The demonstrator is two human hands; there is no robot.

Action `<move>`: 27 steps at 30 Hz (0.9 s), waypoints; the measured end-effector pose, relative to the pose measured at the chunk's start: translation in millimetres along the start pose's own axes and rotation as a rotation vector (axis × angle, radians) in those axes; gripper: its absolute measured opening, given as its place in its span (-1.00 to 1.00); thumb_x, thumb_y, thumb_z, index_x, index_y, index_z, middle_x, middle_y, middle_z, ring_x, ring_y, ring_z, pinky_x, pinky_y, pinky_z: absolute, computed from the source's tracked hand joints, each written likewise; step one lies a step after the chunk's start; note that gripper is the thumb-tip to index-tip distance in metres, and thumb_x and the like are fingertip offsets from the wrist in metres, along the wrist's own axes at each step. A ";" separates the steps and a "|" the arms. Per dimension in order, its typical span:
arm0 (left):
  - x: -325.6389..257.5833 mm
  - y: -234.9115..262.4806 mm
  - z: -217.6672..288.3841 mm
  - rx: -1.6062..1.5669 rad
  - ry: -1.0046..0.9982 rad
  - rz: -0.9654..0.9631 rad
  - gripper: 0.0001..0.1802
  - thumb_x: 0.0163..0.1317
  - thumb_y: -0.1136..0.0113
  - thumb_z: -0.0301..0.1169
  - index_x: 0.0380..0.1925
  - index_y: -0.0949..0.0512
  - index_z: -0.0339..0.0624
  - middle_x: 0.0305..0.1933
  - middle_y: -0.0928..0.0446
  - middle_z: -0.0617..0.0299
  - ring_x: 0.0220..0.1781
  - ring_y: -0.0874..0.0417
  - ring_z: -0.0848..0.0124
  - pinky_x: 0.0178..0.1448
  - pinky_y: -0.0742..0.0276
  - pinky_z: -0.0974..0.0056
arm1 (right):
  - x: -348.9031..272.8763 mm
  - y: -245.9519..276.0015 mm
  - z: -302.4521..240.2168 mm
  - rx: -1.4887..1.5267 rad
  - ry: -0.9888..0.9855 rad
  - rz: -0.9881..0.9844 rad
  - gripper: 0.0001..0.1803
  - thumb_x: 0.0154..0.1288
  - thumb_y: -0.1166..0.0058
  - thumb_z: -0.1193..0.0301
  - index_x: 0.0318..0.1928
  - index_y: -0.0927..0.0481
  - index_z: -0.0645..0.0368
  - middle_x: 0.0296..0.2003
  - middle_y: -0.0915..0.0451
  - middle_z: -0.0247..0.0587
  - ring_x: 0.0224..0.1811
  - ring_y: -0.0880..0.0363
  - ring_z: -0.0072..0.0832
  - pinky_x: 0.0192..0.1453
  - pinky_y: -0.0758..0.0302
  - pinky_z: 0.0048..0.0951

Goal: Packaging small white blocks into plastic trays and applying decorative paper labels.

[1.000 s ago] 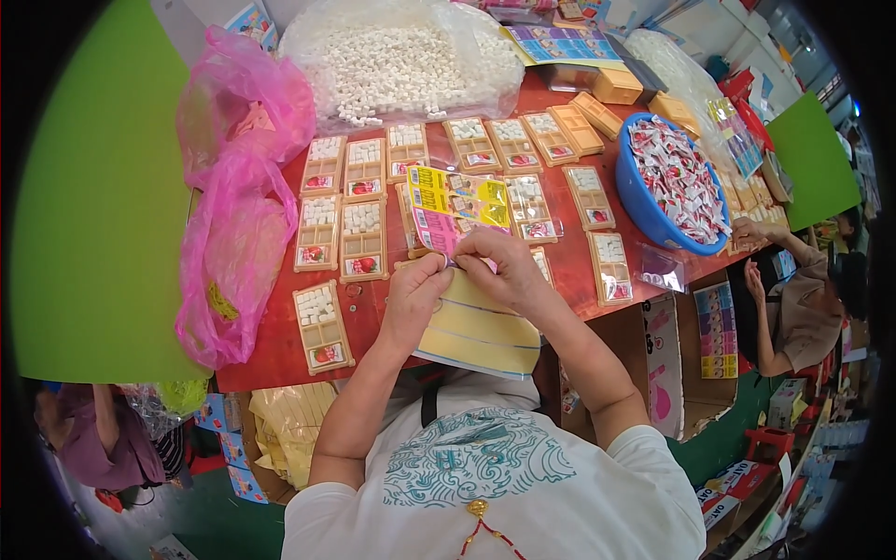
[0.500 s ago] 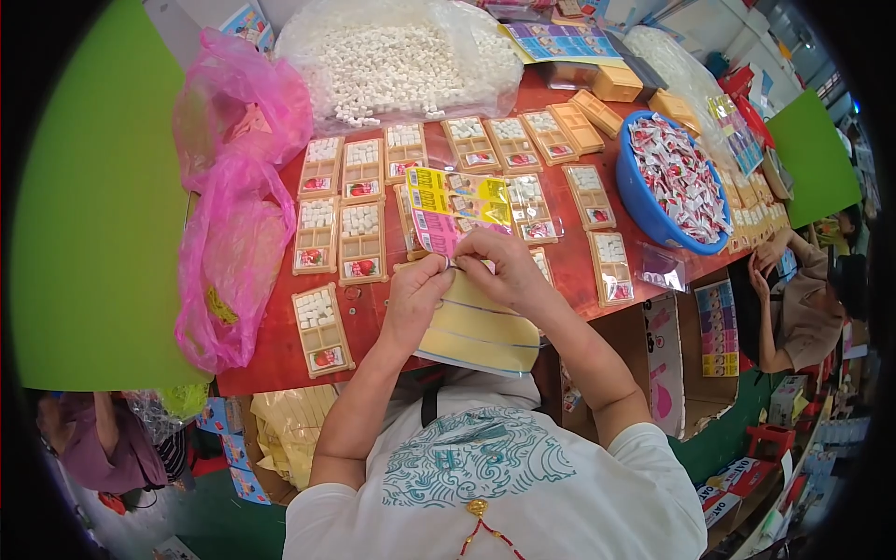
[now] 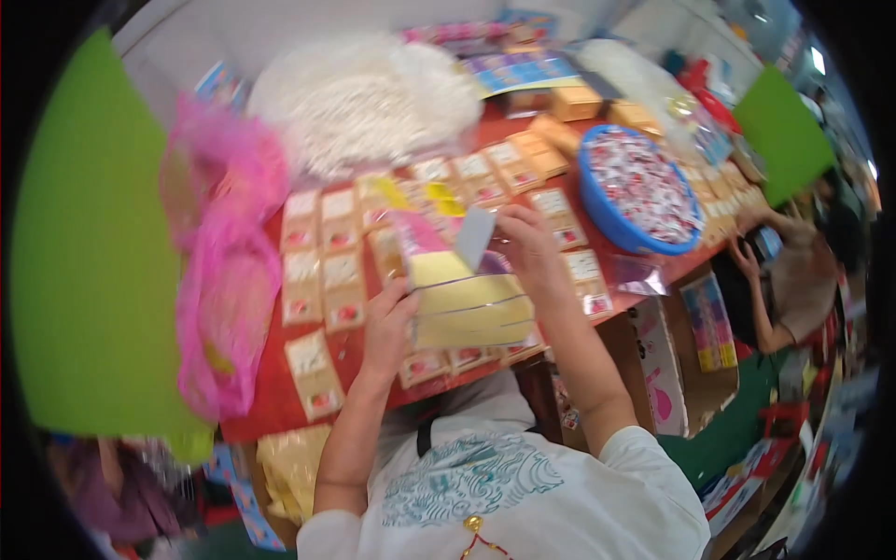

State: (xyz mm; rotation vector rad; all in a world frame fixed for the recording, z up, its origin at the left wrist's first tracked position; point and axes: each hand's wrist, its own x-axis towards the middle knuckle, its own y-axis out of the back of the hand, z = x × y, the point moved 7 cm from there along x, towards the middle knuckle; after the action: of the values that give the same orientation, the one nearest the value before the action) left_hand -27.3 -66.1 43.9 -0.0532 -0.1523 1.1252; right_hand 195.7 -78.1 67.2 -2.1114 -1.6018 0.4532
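My left hand (image 3: 388, 322) is closed on the left edge of a sticker sheet (image 3: 471, 313), whose near part is bare yellow backing with thin dark lines. Pink and yellow printing shows on the sheet's far part. Pinched in the fingers of my right hand (image 3: 532, 245) is a small pale grey rectangular sticker (image 3: 475, 237), just above the sheet; motion blur hides whether it still touches it. Under and around the sheet lie several tan compartment trays (image 3: 343, 280), filled with white pieces and packets with a red picture.
A blue basin (image 3: 597, 207) of small wrapped packets stands to the right. Farther back lies a clear bag of white pieces (image 3: 355, 112). Pink plastic bags (image 3: 229, 271) hang over the table's left edge. A co-worker (image 3: 793, 280) sits at the right, another person (image 3: 117, 485) at lower left.
My right hand has moved up and right from the left one, now with the pale sticker in its fingers. My left hand has shifted slightly left, and the whole view has moved.
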 end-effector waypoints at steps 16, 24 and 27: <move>88.7 -99.9 -46.5 -0.491 0.078 -0.127 -0.85 0.37 0.01 -0.49 -0.11 -0.46 -0.25 -0.23 -0.59 0.21 -0.26 -0.62 0.48 -0.22 -0.51 0.40 | -48.4 126.0 -178.8 0.438 0.662 0.221 -0.86 0.29 0.00 0.40 -0.20 -0.54 0.16 -0.27 -0.67 -0.20 -0.24 -0.70 -0.40 -0.09 -0.64 -0.23; 143.3 -113.7 -134.4 -0.376 0.108 -0.252 -0.67 0.35 0.03 -0.49 0.11 -0.41 -0.27 0.05 -0.53 0.10 0.04 -0.57 0.34 0.07 -0.50 0.30 | -123.3 191.7 -208.8 0.526 0.855 0.345 -0.77 0.30 -0.04 0.40 -0.07 -0.56 0.19 -0.15 -0.67 -0.20 -0.10 -0.67 -0.40 0.04 -0.61 -0.22; 75.2 -159.8 -54.6 -0.250 0.151 0.018 -0.62 0.11 -0.15 -0.53 -0.01 -0.49 -0.31 0.00 -0.50 -0.11 0.05 -0.51 0.05 -0.02 -0.55 -0.16 | -152.5 209.8 -211.2 0.521 0.899 0.375 -0.76 0.32 -0.03 0.39 -0.05 -0.56 0.20 -0.09 -0.66 -0.18 -0.02 -0.64 -0.40 0.11 -0.57 -0.25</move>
State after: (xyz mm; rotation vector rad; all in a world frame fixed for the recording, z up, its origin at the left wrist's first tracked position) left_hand 155.5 -65.2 16.1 -0.3621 -0.1572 1.1104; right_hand 433.3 -304.4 132.1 -1.7838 -0.5134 -0.0079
